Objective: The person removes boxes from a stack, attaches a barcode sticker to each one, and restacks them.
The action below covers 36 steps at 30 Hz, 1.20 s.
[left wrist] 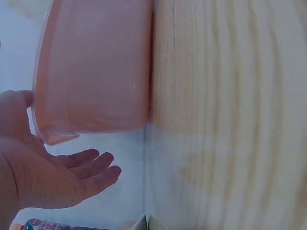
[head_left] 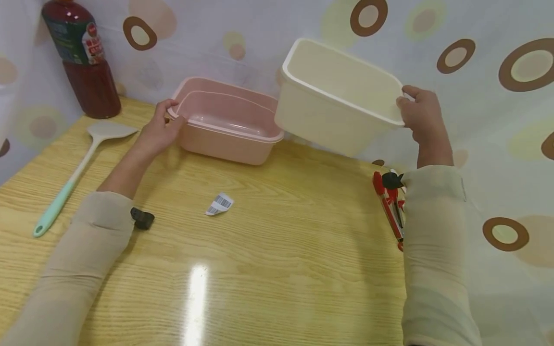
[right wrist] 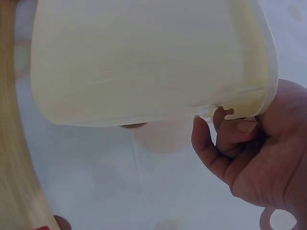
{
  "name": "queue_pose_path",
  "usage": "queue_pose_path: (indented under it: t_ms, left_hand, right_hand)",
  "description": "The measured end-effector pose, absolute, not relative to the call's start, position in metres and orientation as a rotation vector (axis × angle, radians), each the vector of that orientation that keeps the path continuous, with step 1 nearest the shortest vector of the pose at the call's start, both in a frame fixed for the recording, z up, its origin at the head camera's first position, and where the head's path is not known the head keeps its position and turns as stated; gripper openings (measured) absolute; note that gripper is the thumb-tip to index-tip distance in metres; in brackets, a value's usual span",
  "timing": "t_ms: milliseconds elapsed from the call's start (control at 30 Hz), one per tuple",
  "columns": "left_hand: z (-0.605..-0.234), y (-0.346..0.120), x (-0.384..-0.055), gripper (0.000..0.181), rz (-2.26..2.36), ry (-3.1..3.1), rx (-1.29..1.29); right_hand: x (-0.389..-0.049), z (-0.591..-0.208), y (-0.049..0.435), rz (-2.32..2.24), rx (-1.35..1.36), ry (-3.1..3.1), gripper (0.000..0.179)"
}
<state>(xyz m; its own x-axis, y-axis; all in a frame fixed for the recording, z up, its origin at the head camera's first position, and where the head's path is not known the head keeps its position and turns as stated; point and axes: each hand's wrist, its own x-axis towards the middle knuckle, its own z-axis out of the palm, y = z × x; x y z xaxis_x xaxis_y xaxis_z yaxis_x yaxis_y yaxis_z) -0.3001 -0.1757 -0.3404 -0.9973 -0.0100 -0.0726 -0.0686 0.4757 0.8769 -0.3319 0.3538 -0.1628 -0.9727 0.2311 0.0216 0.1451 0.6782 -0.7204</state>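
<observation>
A pink plastic basin [head_left: 225,146] sits at the back of the table. My left hand [head_left: 157,132] is at its left end, thumb and index finger about the rim corner. The left wrist view shows the other fingers [left wrist: 93,167] stretched loosely below that corner, off the basin wall. To the right, a cream plastic bin [head_left: 329,117] is held up in the air, tilted, its open top towards me. My right hand [head_left: 421,113] grips the bin's right end at the rim. The bin's left end overlaps the basin's right end in the head view.
A large bottle of dark red liquid [head_left: 93,89] stands at the back left. In front of it lies a spatula with a mint handle [head_left: 54,206]. A barcode sticker [head_left: 220,204] lies mid-table. Red-handled tools [head_left: 387,206] lie at the right edge, partly behind the sleeve.
</observation>
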Motion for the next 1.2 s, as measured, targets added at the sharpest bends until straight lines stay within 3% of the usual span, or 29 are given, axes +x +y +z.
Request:
queue_pose_path:
  t_ms: [400,1200]
  left_hand:
    - [-0.344,-0.184,-0.294,0.071,1.544,2.667,-0.061]
    - [-0.344,-0.183,-0.297,0.070,1.479,2.714,0.002]
  right_hand:
    - [-0.323,-0.189,0.394,1.133,-0.319,-2.823,0.062]
    - [-0.331,-0.263,0.403,0.873,-0.200,-2.979,0.059]
